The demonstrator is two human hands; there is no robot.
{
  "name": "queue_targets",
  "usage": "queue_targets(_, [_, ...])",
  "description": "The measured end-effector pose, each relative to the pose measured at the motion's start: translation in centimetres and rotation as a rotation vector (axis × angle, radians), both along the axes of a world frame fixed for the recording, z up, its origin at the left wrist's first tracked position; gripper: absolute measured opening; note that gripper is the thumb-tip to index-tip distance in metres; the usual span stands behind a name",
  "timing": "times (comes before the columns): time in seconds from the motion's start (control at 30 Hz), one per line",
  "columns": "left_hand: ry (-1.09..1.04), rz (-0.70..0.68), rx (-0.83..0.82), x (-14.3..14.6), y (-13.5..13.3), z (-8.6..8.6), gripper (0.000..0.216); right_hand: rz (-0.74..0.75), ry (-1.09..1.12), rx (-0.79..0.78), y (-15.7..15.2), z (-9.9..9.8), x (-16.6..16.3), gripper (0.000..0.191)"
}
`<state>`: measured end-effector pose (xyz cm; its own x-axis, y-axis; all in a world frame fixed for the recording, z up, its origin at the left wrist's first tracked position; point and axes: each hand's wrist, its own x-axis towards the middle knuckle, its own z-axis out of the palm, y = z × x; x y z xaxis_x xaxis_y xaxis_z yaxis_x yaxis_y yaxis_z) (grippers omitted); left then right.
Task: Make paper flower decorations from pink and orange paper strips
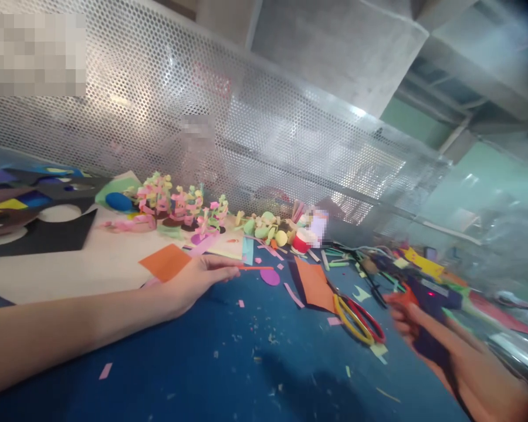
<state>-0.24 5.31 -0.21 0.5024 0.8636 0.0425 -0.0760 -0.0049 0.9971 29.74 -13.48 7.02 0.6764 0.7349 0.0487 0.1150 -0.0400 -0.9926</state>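
Observation:
My left hand pinches a thin orange paper strip that points right above the blue table. Just under the strip's tip is a purple paper oval. An orange paper square lies behind my left wrist. At the right, my right hand, smeared by motion, is wrapped round a dark glue gun with a small red light and an orange front end facing left. Between the hands lie a larger orange paper sheet and scissors with yellow and red handles.
Paper flowers in pink and green stand at the back left. Black cut-out sheets lie left on a pale board. A red-and-white cup and paper scraps sit behind. A perforated metal screen borders the table's back.

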Motion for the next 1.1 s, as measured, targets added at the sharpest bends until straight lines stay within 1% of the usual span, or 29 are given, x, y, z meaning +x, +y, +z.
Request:
queue_targets(0.03, [0.0,0.006,0.003,0.0,0.0,-0.1,0.028,0.049,-0.034,-0.061,0.2,0.0,-1.3,0.033])
queue_targets(0.07, [0.002,0.007,0.007,0.0,0.0,-0.1,0.029,0.1,-0.143,-0.086,0.5,0.1,-2.7,0.031])
queue_targets(0.1, [0.006,0.007,0.013,0.0,0.0,-0.2,0.029,0.152,-0.287,-0.106,0.7,0.2,-4.2,0.029])
queue_targets(0.17, [0.015,-0.001,0.024,0.0,0.1,-0.3,0.029,0.291,-0.585,-0.238,1.1,0.5,-6.8,0.028])
queue_targets(0.2, [0.018,-0.008,0.026,0.0,0.1,-0.3,0.029,0.357,-0.702,-0.265,1.4,0.5,-7.9,0.03])
queue_targets(0.27, [0.02,-0.013,0.03,0.0,0.2,-0.4,0.029,0.461,-0.882,-0.267,2.1,0.2,-9.6,0.033])
queue_targets(0.3, [0.021,-0.018,0.03,0.0,0.2,-0.5,0.029,0.475,-0.953,-0.254,2.5,-0.1,-10.1,0.035])
queue_targets(0.37, [0.022,-0.031,0.035,0.1,0.3,-0.6,0.029,0.429,-1.084,-0.25,3.2,-1.0,-10.7,0.037])
queue_targets(0.47, [0.018,-0.04,0.046,0.1,0.2,-0.7,0.028,0.369,-1.242,-0.298,4.1,-1.9,-10.9,0.039])
queue_targets(0.6, [0.005,-0.046,0.043,0.2,0.1,-0.6,0.027,0.413,-1.316,-0.321,4.7,-1.9,-11.0,0.04])
queue_targets(0.73, [0.009,-0.058,0.043,0.2,0.0,-0.5,0.026,0.446,-1.294,-0.33,4.8,-1.5,-11.4,0.04])
queue_targets(0.87, [0.015,-0.059,0.063,0.1,0.1,-0.5,0.024,0.464,-1.278,-0.328,4.8,-1.5,-11.6,0.042])
queue_targets(1.1, [0.046,-0.042,0.088,0.1,0.0,-0.2,0.024,0.452,-1.277,-0.311,5.0,-1.6,-11.7,0.042])
